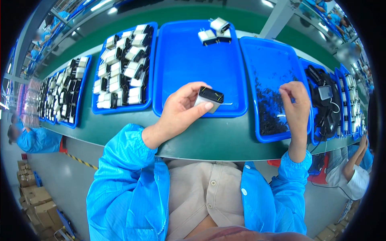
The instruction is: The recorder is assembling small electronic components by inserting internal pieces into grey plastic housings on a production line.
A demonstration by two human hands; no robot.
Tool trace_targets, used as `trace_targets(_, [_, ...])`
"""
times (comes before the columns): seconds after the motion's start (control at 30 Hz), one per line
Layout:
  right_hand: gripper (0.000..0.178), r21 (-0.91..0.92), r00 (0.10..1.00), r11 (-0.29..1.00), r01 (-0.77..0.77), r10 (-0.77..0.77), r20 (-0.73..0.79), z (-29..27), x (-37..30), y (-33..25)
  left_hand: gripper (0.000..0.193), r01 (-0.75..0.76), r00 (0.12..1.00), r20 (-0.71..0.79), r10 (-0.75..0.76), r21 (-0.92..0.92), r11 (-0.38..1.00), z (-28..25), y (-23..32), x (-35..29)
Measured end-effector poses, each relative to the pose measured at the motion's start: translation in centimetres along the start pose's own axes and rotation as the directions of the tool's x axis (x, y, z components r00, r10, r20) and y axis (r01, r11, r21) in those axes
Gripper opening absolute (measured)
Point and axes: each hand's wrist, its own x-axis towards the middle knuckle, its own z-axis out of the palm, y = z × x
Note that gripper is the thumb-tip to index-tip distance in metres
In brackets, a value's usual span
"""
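My left hand (183, 107) grips a boxy white power adapter (209, 105), its black end with small gold-coloured metal bits turned up. The adapter is held over the near edge of a blue tray (193, 60). A few similar adapters (215, 33) lie at that tray's far right corner. My right hand (296, 102) is raised over another blue tray (263, 50) strewn with small black pieces (271, 116). Its thumb and index finger are pinched together, and whatever they may hold is too small to make out.
To the left, a blue tray (150, 68) holds rows of white-and-black adapters, with more filled trays (66, 94) beyond. On the right, a tray carries black cables and devices (325, 94). All stand on a green table (193, 140). Co-workers sit at both sides.
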Motion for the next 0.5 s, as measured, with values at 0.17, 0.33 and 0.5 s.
trace_targets(0.17, [0.01, 0.288, 0.993, 0.95, -0.117, 0.105, 0.055, 1.1, 0.5, -5.7, 0.038, -0.076, 0.997, 0.009, 0.076, 0.025, 0.997, -0.2, -0.4, 0.6])
trace_targets(0.33, [0.014, 0.59, 0.97, 0.797, 0.126, -0.225, 0.097, 3.6, 2.4, -9.2, 0.036, -0.063, 0.997, -0.039, 0.065, 0.038, 0.997, -0.4, 0.4, 0.2])
trace_targets(0.5, [0.013, 0.611, 0.989, 0.791, -0.033, -0.062, 0.133, 5.1, -0.2, -8.8, 0.037, -0.154, 0.987, 0.09, 0.13, 0.35, 0.924, -0.4, -0.6, 0.1])
